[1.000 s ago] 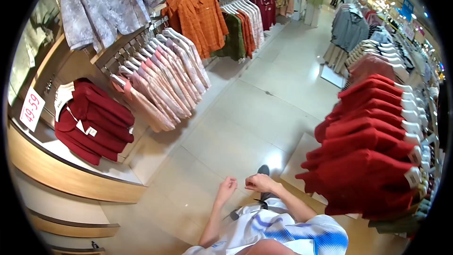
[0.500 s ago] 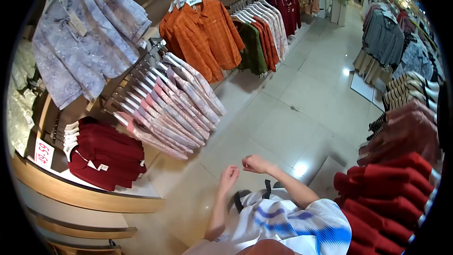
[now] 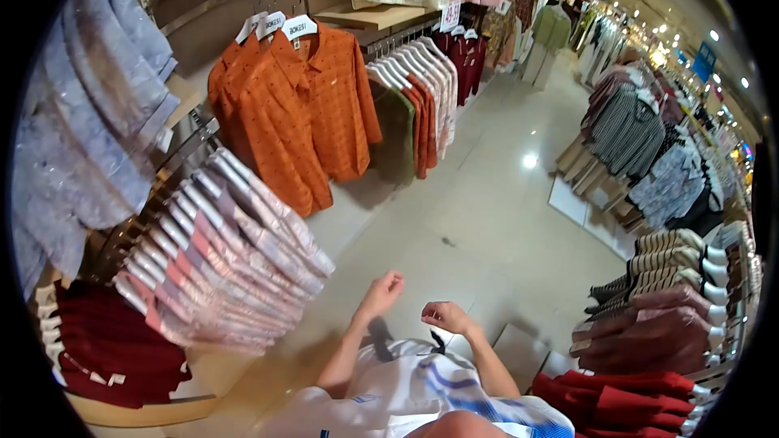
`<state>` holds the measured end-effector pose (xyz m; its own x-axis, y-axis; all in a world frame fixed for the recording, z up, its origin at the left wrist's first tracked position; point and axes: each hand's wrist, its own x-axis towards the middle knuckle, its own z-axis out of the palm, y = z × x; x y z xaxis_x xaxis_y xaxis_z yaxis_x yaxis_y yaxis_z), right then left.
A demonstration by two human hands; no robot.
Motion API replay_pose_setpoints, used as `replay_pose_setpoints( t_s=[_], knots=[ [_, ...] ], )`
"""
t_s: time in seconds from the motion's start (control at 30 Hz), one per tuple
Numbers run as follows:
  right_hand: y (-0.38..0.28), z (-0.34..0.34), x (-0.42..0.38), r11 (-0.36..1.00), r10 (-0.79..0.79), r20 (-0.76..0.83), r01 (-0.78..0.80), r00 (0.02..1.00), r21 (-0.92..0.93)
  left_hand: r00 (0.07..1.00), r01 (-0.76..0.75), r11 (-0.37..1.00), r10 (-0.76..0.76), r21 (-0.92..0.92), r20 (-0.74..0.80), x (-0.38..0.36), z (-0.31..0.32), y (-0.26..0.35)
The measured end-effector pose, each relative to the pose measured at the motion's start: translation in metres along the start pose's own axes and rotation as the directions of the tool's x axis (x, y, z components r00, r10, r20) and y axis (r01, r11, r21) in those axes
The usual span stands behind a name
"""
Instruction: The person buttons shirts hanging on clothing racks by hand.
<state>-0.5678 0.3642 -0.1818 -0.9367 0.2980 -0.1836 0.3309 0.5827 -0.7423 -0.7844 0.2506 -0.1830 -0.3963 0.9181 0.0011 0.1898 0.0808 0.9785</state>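
Both of my hands are held up in front of my body over the tiled floor, touching no clothing. My left hand (image 3: 384, 293) has its fingers curled together, with nothing visible in it. My right hand (image 3: 447, 316) is a little lower and to the right, fingers bent inward and also holding nothing that I can see. Closest to my left hand is a row of pink and white patterned shirts (image 3: 231, 255) on white hangers. To the right of my right hand hang dusty-pink tops (image 3: 649, 328) and red tops (image 3: 617, 401).
An aisle of glossy tiles (image 3: 479, 219) runs forward between racks. Orange shirts (image 3: 300, 105) and dark red tops (image 3: 122, 349) hang on the left. On the right are striped tops (image 3: 657, 264) and a low white platform (image 3: 584, 211) under a garment rack.
The view has moved forward along the aisle and tilted up. The orange shirts look nearer, and the dark red tops have slid toward the lower left. My left hand is now higher than my right.
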Motion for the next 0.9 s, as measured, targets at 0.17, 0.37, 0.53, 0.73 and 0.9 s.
replay_pose_setpoints(
  t_s=[0.17, 0.37, 0.53, 0.73, 0.9],
  knots=[
    [0.002, -0.020, 0.075, 0.999, 0.010, -0.057, -0.013, 0.998, -0.042, 0.985, -0.173, 0.980, 0.174, 0.097, -0.011, 0.088, -0.053, 0.040],
    [-0.011, -0.033, 0.137, 0.999, 0.005, 0.040, -0.007, 0.999, 0.040, 0.986, -0.128, 0.988, 0.136, 0.085, -0.098, 0.124, -0.078, 0.019],
    [-0.002, -0.065, 0.191, 0.998, -0.032, 0.131, 0.038, 0.991, -0.044, 0.953, -0.137, 0.986, 0.156, 0.093, -0.258, 0.163, -0.103, 0.016],
    [0.027, -0.110, 0.263, 0.978, -0.196, 0.229, 0.208, 0.954, -0.030, 0.747, -0.130, 0.877, 0.393, 0.462, -0.535, 0.228, -0.136, 0.053],
    [0.068, -0.170, 0.331, 0.906, -0.388, 0.402, 0.424, 0.830, 0.000, 0.441, 0.033, 0.880, 0.413, 0.474, -0.797, 0.303, -0.165, 0.116]
  ],
)
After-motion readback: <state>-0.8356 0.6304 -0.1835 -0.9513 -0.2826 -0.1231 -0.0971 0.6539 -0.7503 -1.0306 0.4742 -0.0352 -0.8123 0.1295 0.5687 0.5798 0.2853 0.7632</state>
